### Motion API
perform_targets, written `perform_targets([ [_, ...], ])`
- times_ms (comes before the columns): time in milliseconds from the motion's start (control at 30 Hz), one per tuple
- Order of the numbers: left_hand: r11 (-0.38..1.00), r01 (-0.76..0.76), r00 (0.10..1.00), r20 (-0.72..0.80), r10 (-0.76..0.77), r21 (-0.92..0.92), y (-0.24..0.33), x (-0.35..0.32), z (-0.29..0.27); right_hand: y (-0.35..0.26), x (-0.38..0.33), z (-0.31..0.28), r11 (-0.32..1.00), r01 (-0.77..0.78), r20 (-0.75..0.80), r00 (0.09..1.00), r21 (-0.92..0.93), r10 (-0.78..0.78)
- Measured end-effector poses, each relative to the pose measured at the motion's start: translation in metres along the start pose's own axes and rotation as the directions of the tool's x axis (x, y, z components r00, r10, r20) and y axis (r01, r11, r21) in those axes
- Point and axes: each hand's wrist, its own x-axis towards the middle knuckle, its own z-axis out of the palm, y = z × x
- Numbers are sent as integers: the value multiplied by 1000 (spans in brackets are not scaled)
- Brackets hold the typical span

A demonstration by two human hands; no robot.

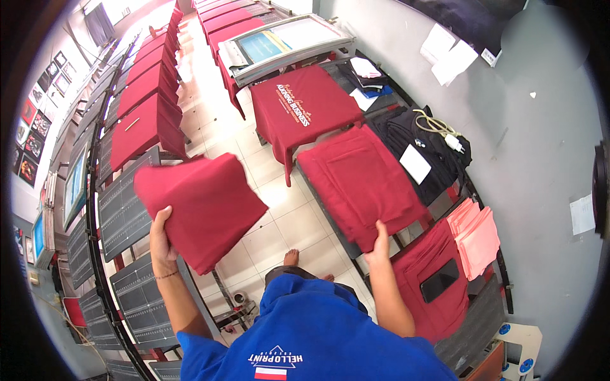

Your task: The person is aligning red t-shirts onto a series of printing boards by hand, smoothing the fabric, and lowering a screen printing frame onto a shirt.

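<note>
Ahead of right fingers (pixel 381 227), touching: folded maroon cloth stack (pixel 362 174), long axis forward-left; grip unclear. Left fingers (pixel 163 214) clamp folded maroon fabric (pixel 203 206).

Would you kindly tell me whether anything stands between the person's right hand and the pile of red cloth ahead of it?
Nothing visible does: the right hand touches the near edge of the pile of red cloth. The black phone and dark garments lie off to the right, clear of it.
</note>
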Motion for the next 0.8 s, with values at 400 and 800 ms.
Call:
perform_targets([
  [400,972,-42,944,-310,115,232,11,-69,-103,58,-65,-64,971,-165,-113,983,-175,147],
  [800,970,-239,862,-449,236,51,90,-123,-222,165,-104,92,787,-266,290,825,-557,484],
])
